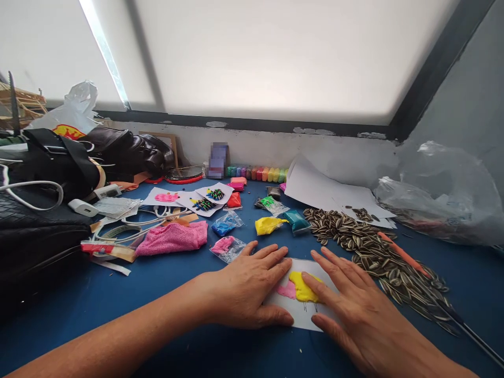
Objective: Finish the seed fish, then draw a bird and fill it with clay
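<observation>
A small sheet of white paper (281, 307) lies on the blue table in front of me. Yellow modelling clay (305, 291) is spread on it, with a patch of pink clay (289, 290) joined at the left; short drawn lines show below. My left hand (252, 286) rests flat across the paper's left side, fingers stretched out. With its fingers spread, my right hand (346, 299) lies over the paper's right side, the index fingertip touching the yellow clay. Just beyond the paper are a yellow clay lump (270, 226) and pink clay in a clear bag (228, 247).
Striped sunflower seeds (366, 247) are heaped at the right, with an orange-handled tool (405, 254) on them. A pink cloth (173, 239), cables and black bags (35, 252) crowd the left. Paper sheets (326, 184), decorated cards (208, 199) and a row of coloured clay (258, 174) stand behind.
</observation>
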`<state>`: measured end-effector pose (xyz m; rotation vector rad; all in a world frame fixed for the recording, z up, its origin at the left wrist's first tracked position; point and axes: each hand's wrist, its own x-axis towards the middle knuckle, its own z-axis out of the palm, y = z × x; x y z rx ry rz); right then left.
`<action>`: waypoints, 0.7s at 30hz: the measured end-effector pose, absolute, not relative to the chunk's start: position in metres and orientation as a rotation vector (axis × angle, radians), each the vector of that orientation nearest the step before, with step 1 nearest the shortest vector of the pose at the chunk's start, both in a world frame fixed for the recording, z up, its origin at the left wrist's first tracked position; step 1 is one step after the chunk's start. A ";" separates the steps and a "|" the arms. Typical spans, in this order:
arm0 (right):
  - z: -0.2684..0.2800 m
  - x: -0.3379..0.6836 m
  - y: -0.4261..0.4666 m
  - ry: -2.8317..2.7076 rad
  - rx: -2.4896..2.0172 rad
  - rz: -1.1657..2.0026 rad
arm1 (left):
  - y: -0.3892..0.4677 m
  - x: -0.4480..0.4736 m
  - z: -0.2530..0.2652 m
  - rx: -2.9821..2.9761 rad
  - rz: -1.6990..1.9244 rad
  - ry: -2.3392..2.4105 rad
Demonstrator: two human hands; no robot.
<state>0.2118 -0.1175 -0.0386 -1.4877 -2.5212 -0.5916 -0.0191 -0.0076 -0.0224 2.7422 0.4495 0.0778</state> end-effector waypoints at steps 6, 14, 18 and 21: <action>-0.038 0.217 -0.116 -2.488 -1.532 -0.638 | -0.008 -0.018 -0.020 2.743 0.056 0.467; -0.041 0.227 -0.120 -2.506 -1.557 -0.627 | -0.008 -0.019 -0.019 2.726 0.070 0.450; -0.027 0.231 -0.127 -2.511 -1.440 -0.657 | -0.008 -0.019 -0.020 2.735 0.078 0.457; -0.014 0.228 -0.131 -2.542 -1.382 -0.672 | -0.008 -0.019 -0.020 2.725 0.083 0.458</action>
